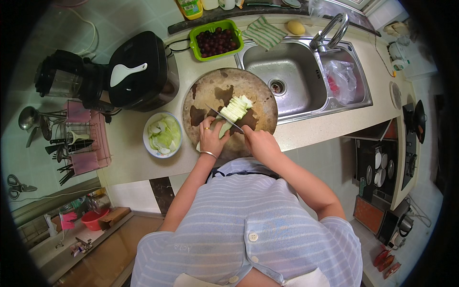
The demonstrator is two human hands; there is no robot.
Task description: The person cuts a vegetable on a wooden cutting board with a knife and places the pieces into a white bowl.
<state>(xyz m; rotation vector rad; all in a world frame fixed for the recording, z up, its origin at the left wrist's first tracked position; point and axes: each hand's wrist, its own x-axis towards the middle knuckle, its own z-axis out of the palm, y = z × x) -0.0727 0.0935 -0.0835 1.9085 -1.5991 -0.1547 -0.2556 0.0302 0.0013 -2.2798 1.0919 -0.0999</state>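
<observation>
On a round wooden chopping board (215, 82) lies a pale green vegetable (225, 130), its uncut part pressed under the fingers of my left hand (212, 138). My right hand (261, 143) grips a kitchen knife (229, 121) by its handle; the blade stands across the vegetable, close to my left fingertips. Beyond the blade is a row of thin pale slices (235, 108), leaning together. Dark wet patches mark the board. Left of the board, a white bowl (145, 139) holds light green vegetable pieces (164, 133).
A green basket (193, 46) of dark red round fruit (217, 42) stands behind the board. The steel sink (287, 64) is at the right, with a striped cloth (264, 33) and a yellow oval item (296, 27) behind. A black rice cooker (143, 71) stands at the left.
</observation>
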